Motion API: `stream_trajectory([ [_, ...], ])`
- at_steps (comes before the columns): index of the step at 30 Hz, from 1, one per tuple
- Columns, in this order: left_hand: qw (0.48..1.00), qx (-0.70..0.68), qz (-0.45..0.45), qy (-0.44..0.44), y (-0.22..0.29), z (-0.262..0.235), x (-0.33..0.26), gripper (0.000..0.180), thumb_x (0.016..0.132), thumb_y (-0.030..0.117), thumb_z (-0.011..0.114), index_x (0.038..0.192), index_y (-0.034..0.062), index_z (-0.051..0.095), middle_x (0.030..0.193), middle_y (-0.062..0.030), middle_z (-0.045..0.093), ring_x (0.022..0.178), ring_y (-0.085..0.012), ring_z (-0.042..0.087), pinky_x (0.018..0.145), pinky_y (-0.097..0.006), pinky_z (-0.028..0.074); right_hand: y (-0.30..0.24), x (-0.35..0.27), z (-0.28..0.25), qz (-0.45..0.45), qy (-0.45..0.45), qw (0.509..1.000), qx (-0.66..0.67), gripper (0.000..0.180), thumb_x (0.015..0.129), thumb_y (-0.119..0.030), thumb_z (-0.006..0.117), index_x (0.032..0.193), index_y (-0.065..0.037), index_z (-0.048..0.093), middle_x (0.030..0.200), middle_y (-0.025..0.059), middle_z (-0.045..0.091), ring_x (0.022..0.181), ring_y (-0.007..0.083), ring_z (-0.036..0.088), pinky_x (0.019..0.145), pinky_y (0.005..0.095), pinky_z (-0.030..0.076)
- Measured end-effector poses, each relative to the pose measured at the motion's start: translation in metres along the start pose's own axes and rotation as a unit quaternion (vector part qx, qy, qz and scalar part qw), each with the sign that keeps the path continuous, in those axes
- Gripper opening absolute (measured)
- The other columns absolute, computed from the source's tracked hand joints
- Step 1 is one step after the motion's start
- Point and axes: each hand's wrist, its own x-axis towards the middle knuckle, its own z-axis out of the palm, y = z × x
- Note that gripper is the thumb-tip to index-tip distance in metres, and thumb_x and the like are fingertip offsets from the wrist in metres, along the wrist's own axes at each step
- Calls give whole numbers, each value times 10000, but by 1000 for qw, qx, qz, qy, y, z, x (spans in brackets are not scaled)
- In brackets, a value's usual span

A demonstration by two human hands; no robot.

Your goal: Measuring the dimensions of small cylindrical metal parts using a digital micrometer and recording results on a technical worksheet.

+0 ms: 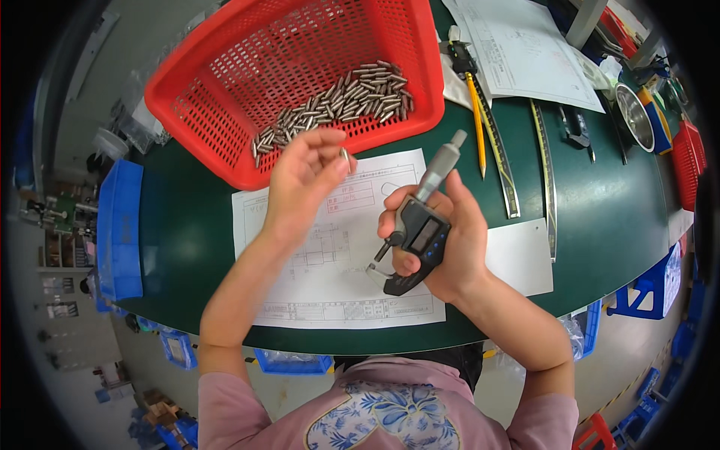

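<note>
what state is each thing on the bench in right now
left hand: raised, pinching a small metal pin
right hand: gripping the digital micrometer, its jaws empty
red basket: tilted, holding a heap of pins
drawing sheet: flat on green table
pencil: lying flat

bright, even overhead light, soft shadows, sharp centre; fisheye bends edges into a dark rim.

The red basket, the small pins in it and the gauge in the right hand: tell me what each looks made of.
Red basket: moulded plastic, judging by its even colour and open lattice walls.
Small pins: likely bare metal, grey with bright glints.
Micrometer gauge in the right hand: seemingly a dark plastic housing with a silvery metal thimble and frame.
</note>
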Motion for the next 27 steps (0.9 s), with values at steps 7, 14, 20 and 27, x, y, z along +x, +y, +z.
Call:
stream_trajectory([
  [7,976,-176,-122,-38,-7,9,-81,160,788,37,561,927,11,485,885,-92,572,835,-129,536,759,-250,425,1,-2,6,-19,-25,999,27,557,850,-539,223,885,-50,489,735,132,536,405,145,395,380,234,353],
  [14,974,-191,-107,-54,-13,7,-88,155,781,10,565,917,8,491,898,-93,567,849,-131,538,770,-253,428,4,-3,5,-20,-21,999,25,550,856,-524,218,885,-47,490,738,135,535,413,145,392,378,232,347],
  [20,972,-182,-134,-61,-14,6,-91,152,783,-1,558,919,2,489,910,-85,554,855,-131,535,772,-251,426,4,-3,4,0,-39,999,24,561,845,-535,237,879,-35,490,729,137,539,408,143,392,379,230,347],
  [27,972,-186,-126,-69,-14,10,-89,153,784,-18,542,922,1,479,915,-80,542,865,-135,534,774,-252,424,3,-2,3,5,-27,999,17,594,816,-586,272,861,-42,507,713,125,552,398,133,409,352,218,324],
])
